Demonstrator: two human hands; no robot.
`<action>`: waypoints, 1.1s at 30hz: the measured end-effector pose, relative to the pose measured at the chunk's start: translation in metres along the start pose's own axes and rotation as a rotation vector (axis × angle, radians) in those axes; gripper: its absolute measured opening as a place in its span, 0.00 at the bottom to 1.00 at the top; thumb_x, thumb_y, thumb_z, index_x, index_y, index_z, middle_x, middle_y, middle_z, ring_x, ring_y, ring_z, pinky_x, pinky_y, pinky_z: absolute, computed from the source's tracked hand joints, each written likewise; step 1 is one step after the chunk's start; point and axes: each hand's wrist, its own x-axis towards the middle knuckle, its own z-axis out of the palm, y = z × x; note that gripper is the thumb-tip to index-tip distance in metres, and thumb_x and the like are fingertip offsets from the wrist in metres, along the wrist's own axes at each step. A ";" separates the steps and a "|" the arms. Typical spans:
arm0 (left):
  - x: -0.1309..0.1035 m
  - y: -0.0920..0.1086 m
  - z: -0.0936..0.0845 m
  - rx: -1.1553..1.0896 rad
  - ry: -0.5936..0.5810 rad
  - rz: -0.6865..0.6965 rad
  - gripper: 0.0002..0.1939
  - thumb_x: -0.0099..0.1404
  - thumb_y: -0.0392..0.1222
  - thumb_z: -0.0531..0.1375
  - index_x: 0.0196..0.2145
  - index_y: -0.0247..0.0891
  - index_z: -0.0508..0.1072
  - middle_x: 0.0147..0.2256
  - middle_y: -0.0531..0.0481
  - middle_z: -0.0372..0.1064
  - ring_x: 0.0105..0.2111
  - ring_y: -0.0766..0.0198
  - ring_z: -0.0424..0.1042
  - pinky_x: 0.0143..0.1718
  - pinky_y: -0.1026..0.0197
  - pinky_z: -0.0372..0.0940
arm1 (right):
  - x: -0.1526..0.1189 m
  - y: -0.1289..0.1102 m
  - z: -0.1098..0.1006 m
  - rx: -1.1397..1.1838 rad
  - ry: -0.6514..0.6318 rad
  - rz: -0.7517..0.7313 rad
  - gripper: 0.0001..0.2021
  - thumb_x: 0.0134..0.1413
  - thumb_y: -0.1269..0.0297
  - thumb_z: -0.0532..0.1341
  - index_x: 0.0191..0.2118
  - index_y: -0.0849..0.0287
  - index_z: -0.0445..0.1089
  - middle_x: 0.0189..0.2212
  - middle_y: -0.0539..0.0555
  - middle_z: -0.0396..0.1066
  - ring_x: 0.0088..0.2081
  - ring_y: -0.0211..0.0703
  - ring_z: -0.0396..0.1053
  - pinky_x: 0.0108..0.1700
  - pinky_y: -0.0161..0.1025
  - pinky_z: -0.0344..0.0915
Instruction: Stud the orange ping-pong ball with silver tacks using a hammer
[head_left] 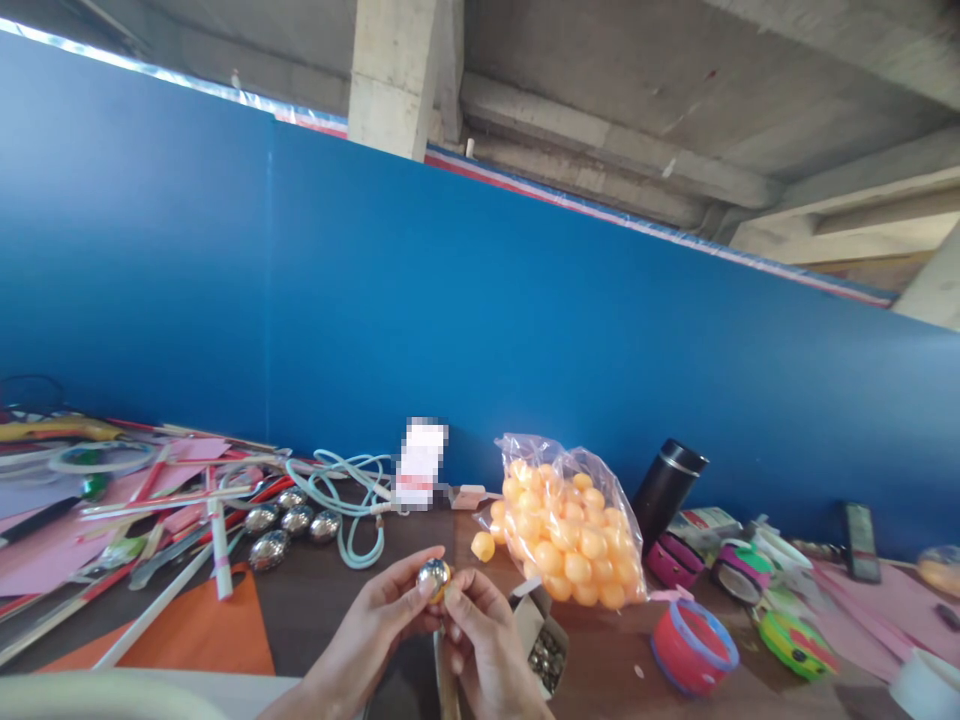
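Note:
Between the fingertips of both hands is a shiny silver ball (433, 578), with a bit of orange showing at its right side. My left hand (386, 612) grips the ball from the left with thumb and fingers. From the right, my right hand (480, 622) pinches at the ball's edge, its fingers curled. What lies between the right fingertips is mostly hidden. Just right of the right hand, an open small box (531, 628) holds small metallic pieces (547, 660). Beyond it lies a clear bag of orange balls (574, 535), with one loose orange ball (483, 546) beside it.
Several silver balls (297, 521) and a pale blue cord (364, 530) lie left of the hands. Strips, pens and orange felt (202, 630) cover the far left. A black bottle (667, 490), a red tape-like roll (691, 645) and a phone (860, 543) are at right.

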 end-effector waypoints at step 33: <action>-0.001 -0.003 0.001 0.058 -0.014 0.009 0.20 0.57 0.41 0.62 0.47 0.33 0.69 0.31 0.44 0.74 0.26 0.60 0.73 0.27 0.60 0.66 | -0.001 0.005 0.004 -0.128 0.092 -0.039 0.14 0.48 0.59 0.65 0.28 0.60 0.60 0.15 0.42 0.58 0.15 0.26 0.52 0.18 0.28 0.63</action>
